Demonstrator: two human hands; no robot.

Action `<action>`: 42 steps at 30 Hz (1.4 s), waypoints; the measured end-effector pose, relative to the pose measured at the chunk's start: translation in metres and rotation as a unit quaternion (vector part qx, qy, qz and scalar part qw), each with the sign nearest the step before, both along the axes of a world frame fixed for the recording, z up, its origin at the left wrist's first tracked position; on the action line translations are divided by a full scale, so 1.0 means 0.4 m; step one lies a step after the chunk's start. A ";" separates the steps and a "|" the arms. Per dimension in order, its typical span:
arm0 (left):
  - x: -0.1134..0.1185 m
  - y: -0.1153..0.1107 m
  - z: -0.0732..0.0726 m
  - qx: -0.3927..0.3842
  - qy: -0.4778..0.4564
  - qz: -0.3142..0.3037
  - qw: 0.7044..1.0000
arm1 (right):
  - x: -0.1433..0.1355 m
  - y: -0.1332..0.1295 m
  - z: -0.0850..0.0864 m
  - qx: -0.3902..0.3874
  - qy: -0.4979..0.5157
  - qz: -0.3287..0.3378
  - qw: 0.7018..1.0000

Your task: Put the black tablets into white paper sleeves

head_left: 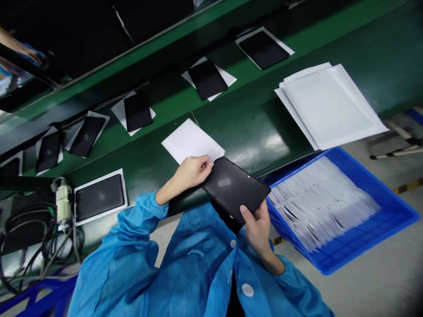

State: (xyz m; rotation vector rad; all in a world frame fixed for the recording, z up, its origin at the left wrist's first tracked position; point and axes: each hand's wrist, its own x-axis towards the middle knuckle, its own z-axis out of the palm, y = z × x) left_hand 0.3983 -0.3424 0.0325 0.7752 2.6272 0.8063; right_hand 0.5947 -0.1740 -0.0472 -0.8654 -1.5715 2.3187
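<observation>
A black tablet (pixel 236 184) with a small grey patch in its middle is held tilted above my lap, in front of the bench edge. My right hand (pixel 257 224) grips its near right corner, thumb on top and fingers underneath. At the far left end of the tablet, my left hand (pixel 194 172) is closed, with thumb and fingertips pressed together. What sits in that pinch is hidden. Just beyond my left hand, a white sheet or sleeve (pixel 193 141) lies on the green bench. To the left, another dark tablet (pixel 99 198) rests on a white sleeve.
Several tablets on white sheets line the green conveyor (pixel 172 99). White sleeves (pixel 333 105) are stacked at right, above a blue crate (pixel 350 259) packed with white sleeves (pixel 324 202). A pale power tool (pixel 63 202) and coiled cables lie left. Another person's arm (pixel 23 50) shows far left.
</observation>
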 end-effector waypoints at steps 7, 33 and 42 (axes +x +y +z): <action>0.033 0.037 0.047 0.001 -0.033 -0.087 0.996 | -0.058 -0.062 0.016 -0.053 0.024 0.056 0.997; -0.426 0.242 0.006 0.027 0.174 -0.094 0.980 | -0.177 0.200 0.000 0.149 -0.008 -0.061 0.987; -0.858 0.639 -0.053 -0.160 0.262 -0.237 0.922 | -0.176 0.393 0.149 0.179 -0.139 -0.300 0.927</action>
